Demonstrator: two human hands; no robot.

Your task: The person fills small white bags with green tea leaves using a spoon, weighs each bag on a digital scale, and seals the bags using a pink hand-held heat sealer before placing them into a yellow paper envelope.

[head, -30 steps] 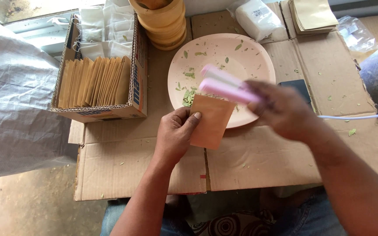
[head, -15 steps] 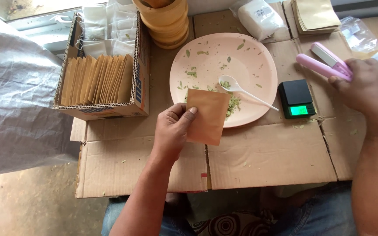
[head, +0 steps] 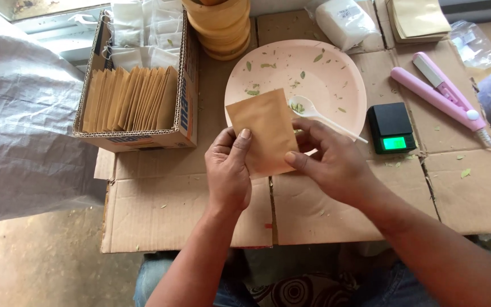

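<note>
paper pouch (head: 262, 132): brown, flat, held over the pink plate (head: 336, 62) rim.
left hand (head: 229, 170): thumb and fingers pinch its lower left edge.
right hand (head: 331, 162): fingertips pinch its right edge.
step: judged pouch handling; opening it needs a firm two-handed hold.

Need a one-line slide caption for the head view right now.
Both hands, left and right, hold a brown paper pouch over the pink plate.

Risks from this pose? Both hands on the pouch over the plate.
1. The pouch is pinched only at its lower edges by the left hand and right hand; it may slip.
2. The right hand sits over the spoon handle and might flick leaves off the plate.
</note>
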